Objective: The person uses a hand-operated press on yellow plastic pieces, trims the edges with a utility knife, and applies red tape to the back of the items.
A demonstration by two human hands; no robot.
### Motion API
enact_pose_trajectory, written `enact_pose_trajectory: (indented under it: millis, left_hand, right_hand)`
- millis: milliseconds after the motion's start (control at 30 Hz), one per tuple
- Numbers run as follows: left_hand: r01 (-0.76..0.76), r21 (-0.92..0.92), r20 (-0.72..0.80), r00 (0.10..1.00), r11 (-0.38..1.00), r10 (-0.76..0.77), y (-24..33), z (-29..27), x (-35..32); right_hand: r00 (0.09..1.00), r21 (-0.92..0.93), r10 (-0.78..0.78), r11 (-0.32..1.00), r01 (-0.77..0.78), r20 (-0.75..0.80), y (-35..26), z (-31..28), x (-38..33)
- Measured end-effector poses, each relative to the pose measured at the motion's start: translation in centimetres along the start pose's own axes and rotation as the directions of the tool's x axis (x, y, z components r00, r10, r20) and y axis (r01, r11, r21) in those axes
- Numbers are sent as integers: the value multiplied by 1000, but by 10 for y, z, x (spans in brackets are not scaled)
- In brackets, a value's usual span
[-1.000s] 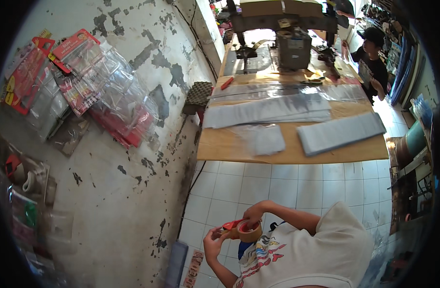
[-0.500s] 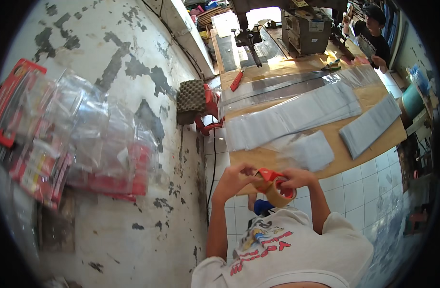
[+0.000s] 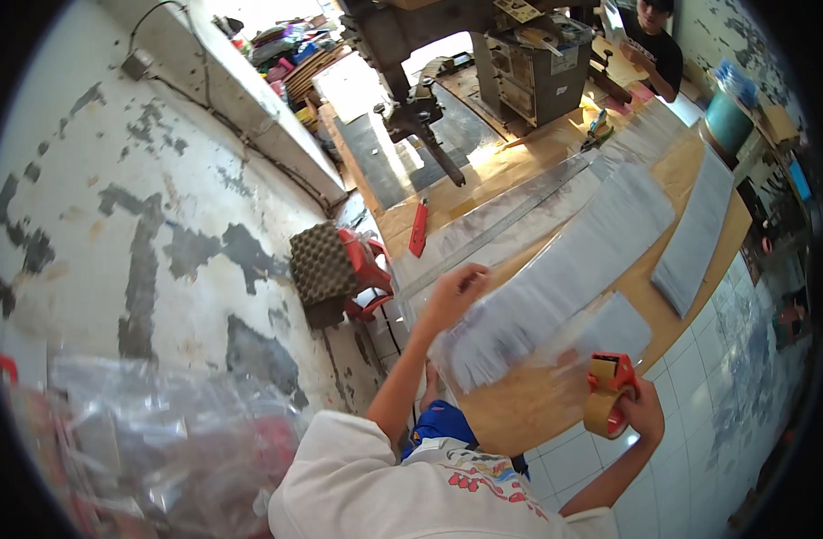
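My right hand (image 3: 643,411) grips a red tape dispenser (image 3: 612,366) that carries a roll of brown packing tape (image 3: 602,413). It hangs off the near edge of the table, by a short stack of clear plastic sleeves (image 3: 622,325). My left hand (image 3: 456,295) is raised over the left end of a long stack of plastic sleeves (image 3: 573,260). Its fingers are curled in; what they hold, if anything, I cannot make out. Beyond that stack lie a long metal ruler (image 3: 510,235) and a red utility knife (image 3: 418,228).
Another long stack of sleeves (image 3: 699,234) lies at the table's right. A heavy machine (image 3: 420,121) and a metal box (image 3: 541,76) stand at the far side. A red stool (image 3: 366,260) with a foam block (image 3: 321,260) is left. Plastic packages (image 3: 178,440) hang lower left. A co-worker (image 3: 654,54) is far right.
My hands have parted. The left has let go of the tape dispenser and moved up over the sleeves; the right has carried the dispenser rightward. The whole view has turned and shifted.
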State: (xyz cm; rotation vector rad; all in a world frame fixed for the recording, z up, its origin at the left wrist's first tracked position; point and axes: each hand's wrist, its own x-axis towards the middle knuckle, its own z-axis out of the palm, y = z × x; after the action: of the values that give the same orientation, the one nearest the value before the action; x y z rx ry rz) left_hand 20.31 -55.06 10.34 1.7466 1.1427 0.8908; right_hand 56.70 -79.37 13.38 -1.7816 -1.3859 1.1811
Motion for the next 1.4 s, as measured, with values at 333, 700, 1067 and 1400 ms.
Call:
enact_pose_trajectory:
  millis: [333, 700, 1067, 1400]
  left_hand:
    - [76, 92, -303, 952, 993, -45, -175, -215, 144]
    - [-102, 719, -96, 965, 688, 244, -336, -300, 350]
    - [-218, 471, -115, 946, 855, 304, -338, -304, 360]
    - [-233, 531, -93, 940, 815, 329, -326, -298, 362]
  right_hand:
    - [794, 416, 400, 886, -206, -458, -45, 154, -16]
    - [816, 435, 382, 882, -181, -435, -104, 191, 62]
    - [662, 541, 480, 831, -132, -576, -144, 246, 130]
    - [456, 591, 592, 790, -165, -665, -190, 337, 169]
